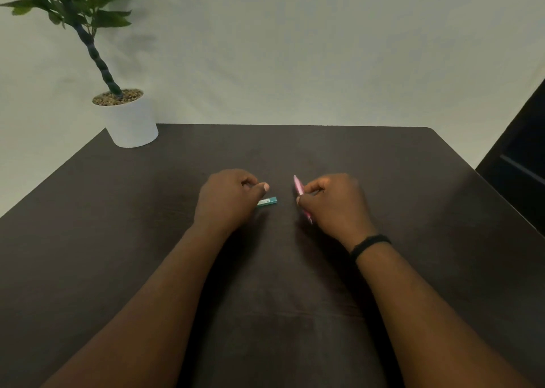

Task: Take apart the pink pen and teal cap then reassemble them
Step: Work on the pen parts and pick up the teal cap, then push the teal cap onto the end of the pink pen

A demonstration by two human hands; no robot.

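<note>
Right hand (334, 203) curled around pink pen (298, 188)

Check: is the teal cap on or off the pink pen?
Off: the teal cap lies by the left hand; the right hand holds the pink pen.
</note>
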